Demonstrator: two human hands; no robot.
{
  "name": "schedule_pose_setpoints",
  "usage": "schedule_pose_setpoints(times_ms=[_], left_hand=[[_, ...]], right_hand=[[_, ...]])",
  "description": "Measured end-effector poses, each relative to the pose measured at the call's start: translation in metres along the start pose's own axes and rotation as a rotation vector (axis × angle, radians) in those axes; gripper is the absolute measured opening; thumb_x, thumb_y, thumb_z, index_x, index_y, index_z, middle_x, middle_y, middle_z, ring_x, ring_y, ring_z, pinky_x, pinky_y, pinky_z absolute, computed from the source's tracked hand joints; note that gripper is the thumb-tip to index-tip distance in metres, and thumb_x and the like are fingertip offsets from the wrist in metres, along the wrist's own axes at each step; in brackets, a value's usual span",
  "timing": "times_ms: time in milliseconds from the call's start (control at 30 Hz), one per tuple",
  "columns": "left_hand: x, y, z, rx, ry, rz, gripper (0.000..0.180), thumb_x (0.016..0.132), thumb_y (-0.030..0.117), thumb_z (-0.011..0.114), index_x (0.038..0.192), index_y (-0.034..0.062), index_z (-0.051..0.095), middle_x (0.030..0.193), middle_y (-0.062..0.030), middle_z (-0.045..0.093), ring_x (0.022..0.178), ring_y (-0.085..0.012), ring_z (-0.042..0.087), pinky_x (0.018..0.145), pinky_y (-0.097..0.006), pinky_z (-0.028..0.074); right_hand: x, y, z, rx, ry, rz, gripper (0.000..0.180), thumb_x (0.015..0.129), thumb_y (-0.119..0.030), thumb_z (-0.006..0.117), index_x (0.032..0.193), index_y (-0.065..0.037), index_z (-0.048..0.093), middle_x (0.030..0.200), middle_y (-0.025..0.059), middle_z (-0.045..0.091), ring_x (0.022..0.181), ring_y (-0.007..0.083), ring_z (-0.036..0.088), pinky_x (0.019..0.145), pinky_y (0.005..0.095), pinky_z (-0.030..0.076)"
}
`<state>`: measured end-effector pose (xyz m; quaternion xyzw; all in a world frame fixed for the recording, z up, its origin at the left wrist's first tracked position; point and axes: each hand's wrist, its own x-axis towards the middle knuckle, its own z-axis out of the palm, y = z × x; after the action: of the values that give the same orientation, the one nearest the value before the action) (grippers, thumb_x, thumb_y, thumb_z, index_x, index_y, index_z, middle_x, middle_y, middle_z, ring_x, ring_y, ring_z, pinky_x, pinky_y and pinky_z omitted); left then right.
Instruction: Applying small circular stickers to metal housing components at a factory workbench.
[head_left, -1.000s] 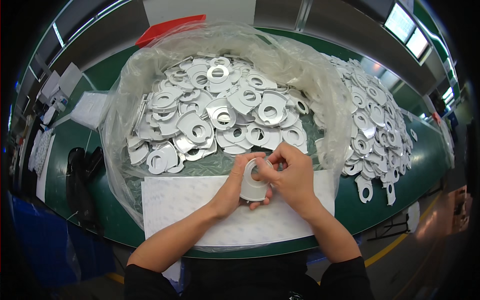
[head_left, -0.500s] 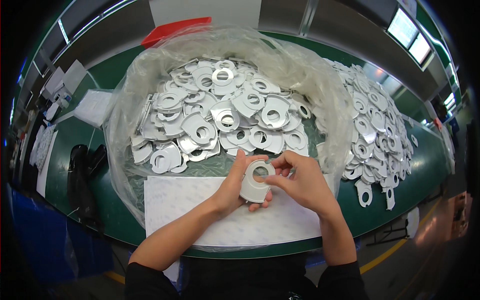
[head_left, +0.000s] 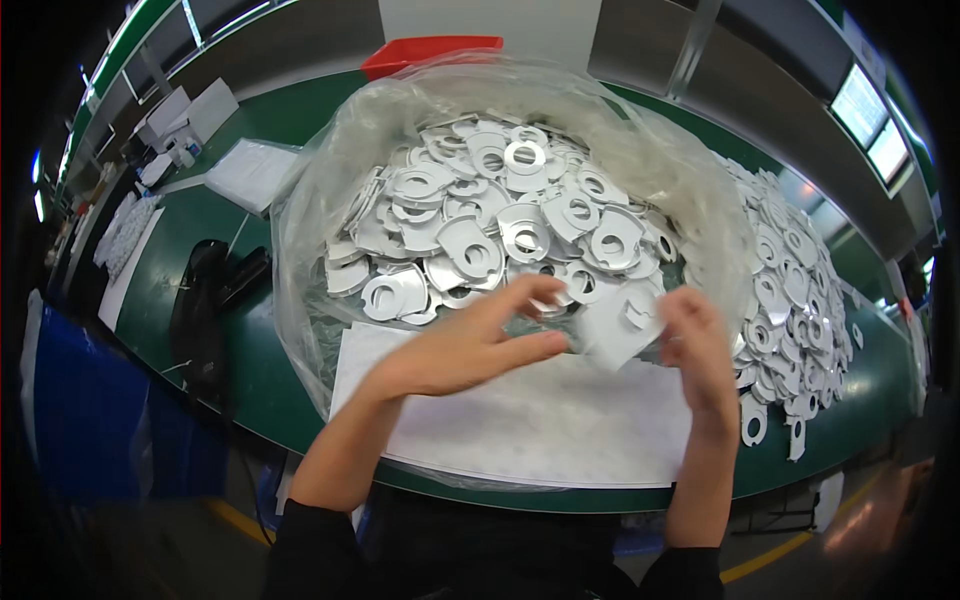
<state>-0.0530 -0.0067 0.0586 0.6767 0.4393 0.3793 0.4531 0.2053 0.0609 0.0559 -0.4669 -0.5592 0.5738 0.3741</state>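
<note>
Pinching a pale plate (head_left: 606,336), the right hand (head_left: 697,342) is curled. Farther left, the empty left hand (head_left: 455,352) gapes wide.

Head-worn fisheye, facing down, close above hands (head_left: 452,352)

A blurred, silvery flat plate (head_left: 605,337) with a hole tilts in the right grip (head_left: 698,343).

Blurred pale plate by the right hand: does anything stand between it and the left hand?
Nothing visible does: only a gap separates the open left hand from the pale plate. The right hand is at the plate's opposite side, its grip blurred.
</note>
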Motion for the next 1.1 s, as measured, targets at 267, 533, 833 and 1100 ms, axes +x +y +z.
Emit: schedule_pose_setpoints(times_ms=[267,533,833,1100], left_hand=[[-0.042,-0.029,-0.064,1.055,0.466,-0.468,0.04,0.07,0.019,0.074,0.096,-0.0022,0.052,0.099,-0.0181,0.058,0.092,-0.0377,0.055,0.079,-0.043,0.045],[-0.036,-0.043,-0.055,0.995,0.517,-0.354,0.047,0.064,0.001,0.065,0.106,0.0012,0.045,0.099,-0.0201,0.052,0.087,-0.0379,0.055,0.079,-0.043,0.044],[-0.033,-0.018,-0.052,0.893,0.389,-0.335,0.041,0.062,-0.012,0.058,0.098,0.0042,0.048,0.1,-0.0138,0.045,0.081,-0.0351,0.053,0.071,-0.04,0.043],[-0.028,0.0,-0.046,0.748,0.532,-0.124,0.02,0.069,-0.008,0.06,0.086,0.0012,0.054,0.083,-0.0098,0.054,0.068,-0.0216,0.055,0.06,-0.032,0.042]], right_hand=[[0.006,-0.026,-0.009,0.68,0.575,-0.418,0.024,0.094,-0.017,0.052,0.115,-0.005,0.055,0.099,0.0006,0.06,0.078,0.0057,0.052,0.06,0.0154,0.04],[-0.04,0.009,0.084,-0.746,-0.416,-0.78,0.023,0.075,-0.013,0.07,0.097,-0.007,0.063,0.085,0.0074,0.061,0.081,0.0262,0.057,0.069,0.034,0.047],[-0.056,0.021,0.099,-0.921,-0.748,-0.592,0.024,0.078,-0.016,0.065,0.096,-0.004,0.056,0.093,0.0079,0.052,0.089,0.0261,0.051,0.072,0.0346,0.046],[-0.053,0.024,0.097,-0.907,-0.807,-0.588,0.019,0.077,-0.013,0.065,0.089,-0.003,0.053,0.092,0.0092,0.05,0.087,0.0264,0.049,0.073,0.0344,0.046]])
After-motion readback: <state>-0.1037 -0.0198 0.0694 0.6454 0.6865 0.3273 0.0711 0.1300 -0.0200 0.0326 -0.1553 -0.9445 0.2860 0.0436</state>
